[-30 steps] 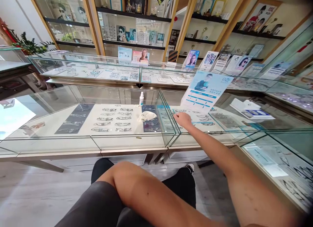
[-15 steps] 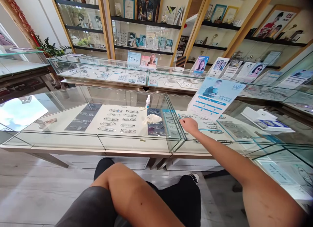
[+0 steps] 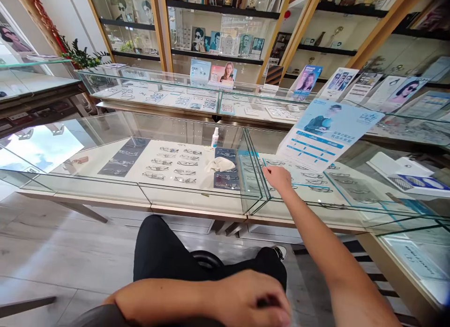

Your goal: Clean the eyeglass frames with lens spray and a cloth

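My right hand (image 3: 279,178) rests on the glass top of the right display case (image 3: 270,206), beside the seam between two cases. Its fingers are curled in, and whatever they may hold is hidden. Low in front of my lap is my left hand (image 3: 251,296), slightly blurred. Its fingers bend loosely, with a dark gap between thumb and forefinger and nothing visible in it. To the left of my right hand, a cream cloth (image 3: 221,164) lies crumpled on the counter. Behind the cloth a white spray bottle (image 3: 215,138) stands upright.
Eyeglass frames (image 3: 186,171) lie in rows inside the case. A blue-and-white leaflet (image 3: 326,134) stands right of my right hand, with an open white box (image 3: 404,170) farther right. More glass cases (image 3: 154,85) run behind. A black round seat edge (image 3: 207,258) shows between my knees.
My left forearm has swung down and my left hand has come into view over my lap. The right hand stays on the glass. The camera has tilted down a little.
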